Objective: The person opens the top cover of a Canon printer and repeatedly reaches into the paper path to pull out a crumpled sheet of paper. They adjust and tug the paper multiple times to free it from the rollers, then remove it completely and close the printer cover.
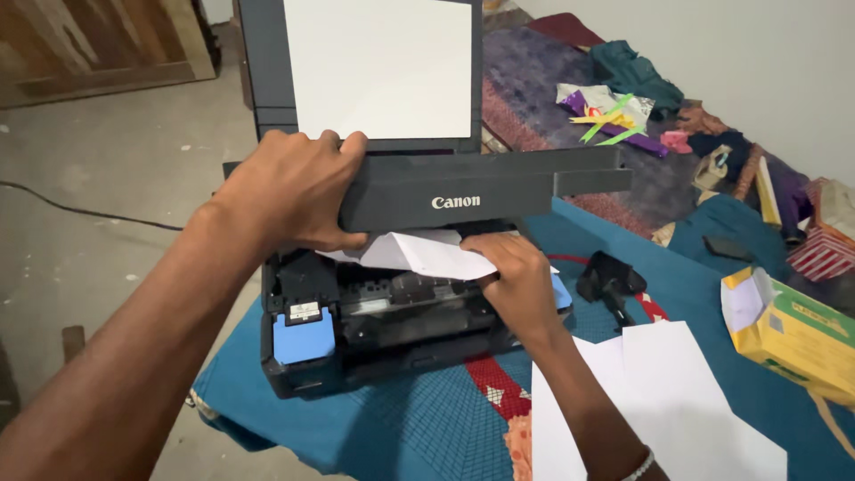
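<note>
A black inkjet printer sits on a teal cloth, its scanner lid raised. My left hand grips the left end of that raised lid and holds it up. My right hand reaches into the open printer body and holds a crumpled white sheet of paper that lies under the lid. A blue ink cartridge holder shows at the printer's front left. A clean white sheet stands upright in the rear paper tray.
Several loose white sheets lie on the teal cloth to the right. A yellow-green cardboard box is at far right, a black plug beside the printer. Clothes and coloured paper strips clutter the back. Bare concrete floor lies left.
</note>
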